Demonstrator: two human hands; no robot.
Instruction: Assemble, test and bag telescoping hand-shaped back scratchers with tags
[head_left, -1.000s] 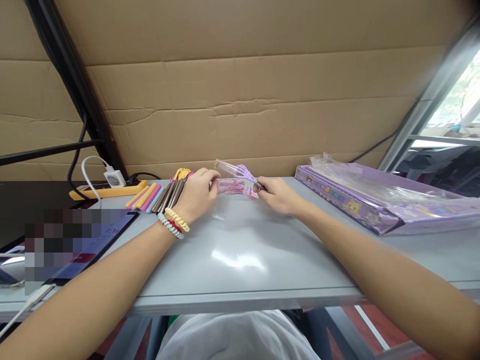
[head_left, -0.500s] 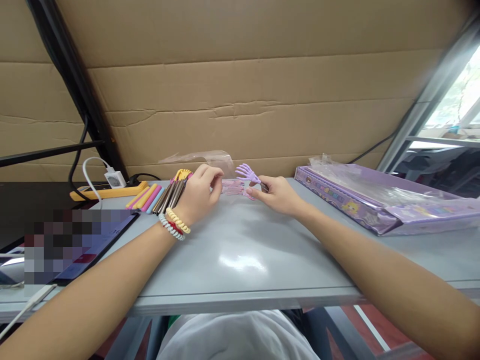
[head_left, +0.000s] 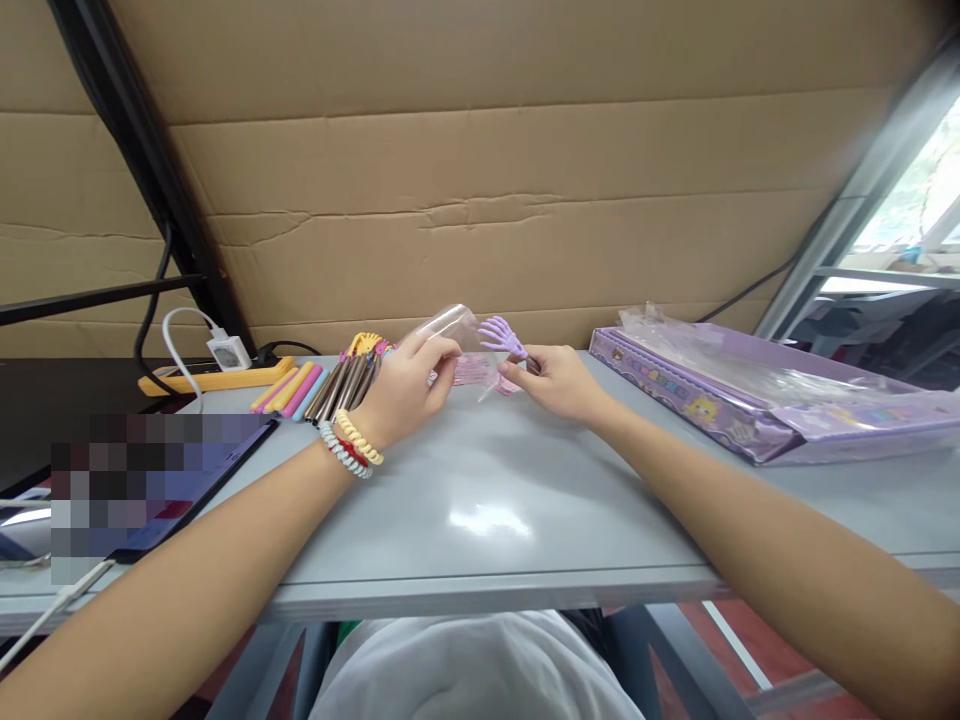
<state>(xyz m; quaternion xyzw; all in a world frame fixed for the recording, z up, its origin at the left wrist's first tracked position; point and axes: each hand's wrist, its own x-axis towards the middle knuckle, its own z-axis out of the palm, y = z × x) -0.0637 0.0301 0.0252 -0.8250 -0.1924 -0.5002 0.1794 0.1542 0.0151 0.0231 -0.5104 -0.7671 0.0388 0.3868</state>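
Note:
In the fingers of my right hand (head_left: 559,382) is a back scratcher, its purple claw-shaped head (head_left: 502,337) pointing left and a short length of metal rod showing. My left hand (head_left: 416,378) is closed in a pinch on a clear plastic sleeve (head_left: 457,325), which stands up behind the fingers and reaches toward the purple head. Some pink pieces or print (head_left: 476,370) show between the hands; what they are is unclear. Beside my left wrist lies a bundle of back scratchers (head_left: 341,388) with metal rods and pink, yellow and blue handles.
On the right is a purple printed box (head_left: 697,400) with clear plastic bags on top. To the left lie a tablet (head_left: 187,490) and a yellow power strip (head_left: 217,382) with a white charger (head_left: 229,350). Cardboard (head_left: 510,220) walls the back of the grey table (head_left: 480,480).
The clear plastic, earlier lying farther left behind my left hand, is now drawn up and right beside the purple head. Both hands have shifted slightly right.

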